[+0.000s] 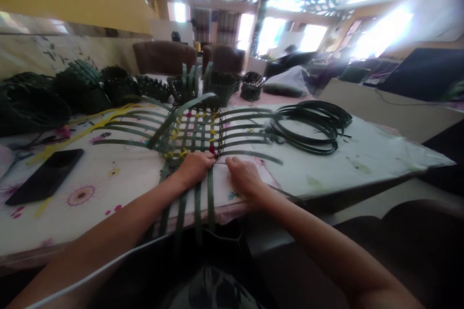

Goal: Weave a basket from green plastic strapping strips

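Note:
A half-woven basket base point(195, 140) of dark green flat strips lies on the table, with loose strip ends fanning out on every side. Yellow ties point(175, 133) and a red tie point(212, 151) mark its edges. My left hand point(195, 166) is closed at the near right corner, its fingertips pinching the weave beside the red tie. Just right of that corner, my right hand point(243, 174) is closed in a pinch on a thin dark strand that runs toward the left fingers. One long strip point(181, 113) arches up over the far left of the weave.
Coils of dark green strip point(311, 125) lie to the right on the floral tablecloth point(137, 178). A black phone point(45, 176) is at the left. Several dark woven baskets point(79, 87) line the back, near a plastic bag point(286, 82). Brown chairs point(165, 58) stand behind.

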### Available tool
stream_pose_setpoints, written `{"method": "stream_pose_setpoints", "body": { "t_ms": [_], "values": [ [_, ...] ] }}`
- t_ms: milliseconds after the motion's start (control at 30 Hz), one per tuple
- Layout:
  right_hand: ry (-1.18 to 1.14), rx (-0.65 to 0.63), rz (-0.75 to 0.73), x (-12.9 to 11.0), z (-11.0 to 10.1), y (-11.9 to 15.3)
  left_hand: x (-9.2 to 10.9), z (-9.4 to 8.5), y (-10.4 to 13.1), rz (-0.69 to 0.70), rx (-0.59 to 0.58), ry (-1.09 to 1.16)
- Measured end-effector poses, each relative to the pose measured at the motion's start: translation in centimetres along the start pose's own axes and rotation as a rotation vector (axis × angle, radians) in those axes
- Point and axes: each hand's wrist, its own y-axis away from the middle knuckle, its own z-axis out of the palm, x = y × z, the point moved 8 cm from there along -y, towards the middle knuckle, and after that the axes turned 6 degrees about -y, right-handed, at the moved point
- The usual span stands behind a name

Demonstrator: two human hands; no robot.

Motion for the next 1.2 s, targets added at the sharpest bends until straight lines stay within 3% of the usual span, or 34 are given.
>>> {"method": "stream_pose_setpoints", "body": {
  "t_ms": [133, 267, 367, 467, 567, 667, 767, 967, 1067, 1200],
  "values": [
    [0.038, -0.121, -0.010, -0.8, -2.6, 0.8, -0.1, -0.1, 0.2, -0.015, -0.005, -0.003],
    [0.133, -0.189, -0.032, -0.4, -5.5, -0.7, -0.7, 0.2, 0.2, -0.053, 0.010, 0.059],
    [0.248, -0.148, -0.144, -0.7, -7.1, -2.5, -1.2, 0.4, 0.3, -0.092, 0.044, 0.094],
    [0.371, -0.039, -0.368, -2.1, -7.9, -4.0, -1.3, 0.7, 0.4, -0.095, 0.058, 0.093],
    [0.435, 0.029, -0.557, -2.5, -7.7, -5.0, -1.2, 0.9, 0.5, -0.085, 0.055, 0.078],
    [0.422, 0.032, -0.618, -0.8, -6.7, -5.6, -1.5, 0.9, 0.6, -0.104, 0.048, 0.093],
    [0.378, 0.025, -0.595, 1.7, -4.9, -5.2, -2.0, 0.9, 0.3, -0.146, 0.023, 0.149],
    [0.195, 0.140, -0.424, 5.1, -1.9, -3.8, -2.6, 0.6, -0.2, -0.163, 0.016, 0.230],
    [0.188, 0.187, -0.441, 5.4, -1.6, -3.9, -2.6, 0.5, -0.3, -0.148, 0.025, 0.231],
    [0.240, 0.303, -0.651, 4.1, -2.5, -2.9, -2.7, 0.4, -0.4, -0.136, 0.019, 0.226]
  ]
}}
